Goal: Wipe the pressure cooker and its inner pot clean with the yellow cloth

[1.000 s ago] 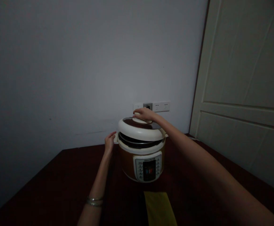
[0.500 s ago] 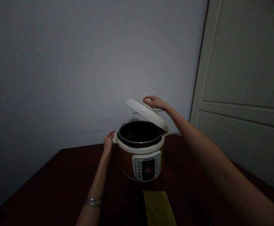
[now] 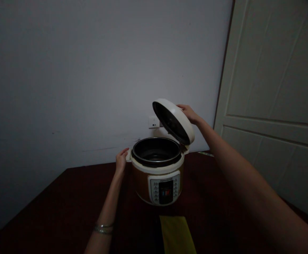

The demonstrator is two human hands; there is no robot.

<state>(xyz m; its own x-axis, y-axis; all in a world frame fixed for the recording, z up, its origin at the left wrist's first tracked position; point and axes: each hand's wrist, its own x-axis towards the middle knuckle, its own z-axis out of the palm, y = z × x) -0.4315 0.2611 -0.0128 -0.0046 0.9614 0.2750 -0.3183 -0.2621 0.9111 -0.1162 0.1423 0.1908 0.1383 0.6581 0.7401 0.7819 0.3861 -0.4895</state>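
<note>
An electric pressure cooker [image 3: 157,183] with a gold body and a white control panel stands on the table, its hinged white lid [image 3: 173,121] tilted up and open. The lid's dark underside faces left. My right hand [image 3: 188,113] holds the lid from behind at its upper rim. Inside the cooker a dark non-stick inner pot [image 3: 156,151] shows, and its bottom is dim. My left hand [image 3: 121,161], with bangles on the wrist, grips the cooker's left side handle [image 3: 128,155].
The cooker stands on a dark red table [image 3: 64,208], with a yellow cloth [image 3: 175,235] near the front edge. A white wall socket [image 3: 154,122] sits behind the lid, and a cream panelled door [image 3: 270,70] stands to the right.
The lid has swung further up and back, now showing its dark underside. My right hand has moved up and to the right with it. My left hand stays on the handle.
</note>
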